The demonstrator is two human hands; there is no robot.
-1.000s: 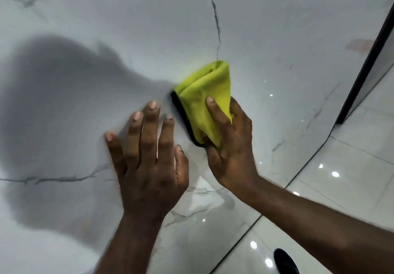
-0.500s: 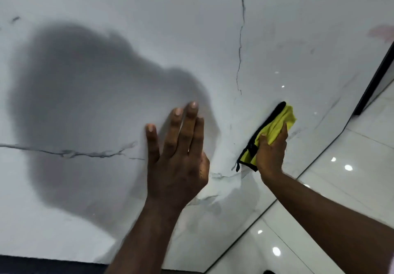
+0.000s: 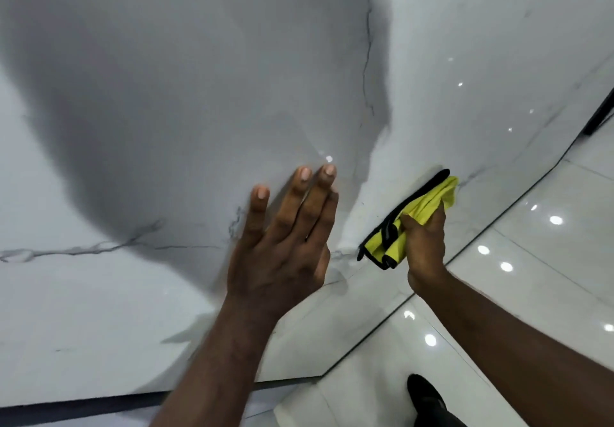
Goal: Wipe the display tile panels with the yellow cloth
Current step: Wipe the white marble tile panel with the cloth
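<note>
My right grip (image 3: 425,244) is closed around the yellow cloth (image 3: 422,207), bunched into a wad and pressed low on the right side of the tile panel (image 3: 166,111), near the edge where it meets the glossy floor (image 3: 531,260). My left grip (image 3: 282,237) holds nothing: its fingers are straight and laid against the panel just left of the cloth.

The likeliest fault, I think, is poor coverage. With the cloth wadded like this, only a narrow fold and its black hem seem to meet the glaze, so each pass may leave stripes unwiped. My bare left palm could print smears on the polished surface, perhaps where I have to wipe again. My own shadow darkens most of the panel, so I could miss marks inside it. If I lean hard through the left arm, a display panel might shift; I cannot tell how it is fixed. My shoe (image 3: 428,396) stands on shiny tile, which may be slippery when I stretch.
</note>
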